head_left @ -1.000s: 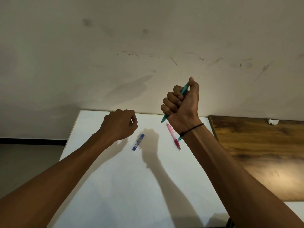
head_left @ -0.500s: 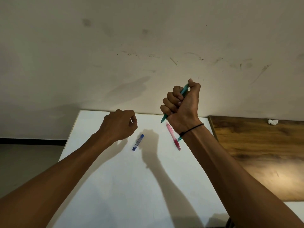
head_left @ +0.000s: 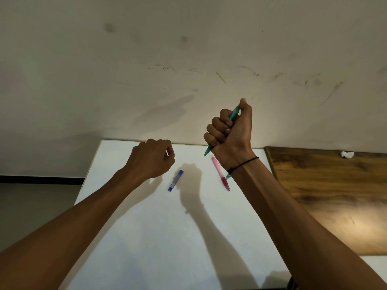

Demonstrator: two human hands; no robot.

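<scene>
Scuffed wall (head_left: 188,49) behind a white surface (head_left: 146,237). The right hand (head_left: 232,135) is up at 1 o'clock, fist clamped round a teal pen (head_left: 234,114), thumb on its top end. The left hand (head_left: 151,159) sits curled at 11 o'clock, and I can't tell if it's holding anything. A blue case (head_left: 175,181) lies at its 5 o'clock. A pink pen (head_left: 219,172) lies at 6 o'clock from the fist.
</scene>
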